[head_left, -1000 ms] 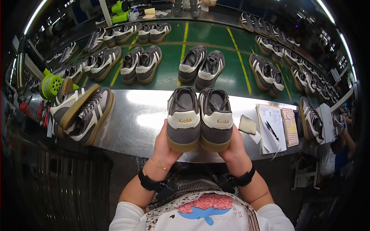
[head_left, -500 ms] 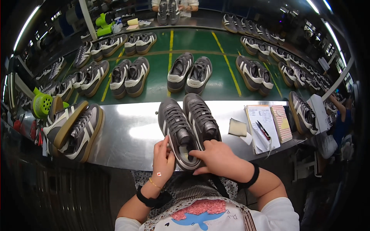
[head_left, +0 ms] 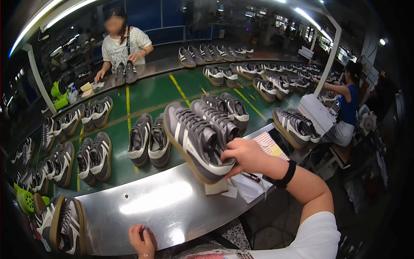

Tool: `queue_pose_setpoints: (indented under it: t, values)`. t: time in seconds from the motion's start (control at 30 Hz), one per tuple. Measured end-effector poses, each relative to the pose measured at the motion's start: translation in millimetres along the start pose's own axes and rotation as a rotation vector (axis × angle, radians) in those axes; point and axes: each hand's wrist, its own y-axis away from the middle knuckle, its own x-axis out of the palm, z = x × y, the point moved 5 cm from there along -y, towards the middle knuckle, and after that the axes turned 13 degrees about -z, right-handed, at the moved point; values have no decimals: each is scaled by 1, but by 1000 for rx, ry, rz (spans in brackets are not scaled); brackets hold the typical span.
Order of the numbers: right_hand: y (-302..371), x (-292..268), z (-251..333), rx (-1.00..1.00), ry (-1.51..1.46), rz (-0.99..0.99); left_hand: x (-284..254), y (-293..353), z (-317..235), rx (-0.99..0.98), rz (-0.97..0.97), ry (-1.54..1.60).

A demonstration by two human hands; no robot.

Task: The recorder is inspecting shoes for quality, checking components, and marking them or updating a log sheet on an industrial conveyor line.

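Observation:
A pair of grey sneakers [head_left: 189,137] with white stripes and gum soles is held up above the front edge of the steel table [head_left: 103,222]. My right hand [head_left: 252,157] grips the pair at the heels, the thumb and fingers closed on the collars. Low over the table's near edge is my left hand [head_left: 143,241], apart from the shoes. Its fingers curl loosely, with a gap to the thumb, and nothing shows in it. Just beyond the held pair, more such sneakers [head_left: 141,138] stand on the green belt [head_left: 120,118].
At the left end of the table another pair of sneakers [head_left: 71,226] leans together. A notebook with a pen [head_left: 250,190] lies under my right forearm, beside a patterned pad [head_left: 269,144]. Sneakers [head_left: 293,125] stand by a white box [head_left: 317,112]. Across the belt a co-worker [head_left: 125,45] handles shoes.
The pair has been lifted off the table and carried right in my right hand. My left hand has let go and moved left. The view has turned toward the right.

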Motion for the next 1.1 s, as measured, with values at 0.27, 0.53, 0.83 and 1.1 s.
queue_pose_setpoints:
  t: [0.27,0.53,0.83,1.1]
  values:
    - [-18,-81,-275,421,467,-126,-6,-15,-36,53,-38,-143]
    - [-31,23,-288,625,-79,479,-8,-20,-39,60,-18,-181]
    - [-35,89,-250,741,162,460,-18,-20,-29,48,-29,-146]
    - [-54,16,-66,762,-254,151,-32,-16,-19,42,20,-112]
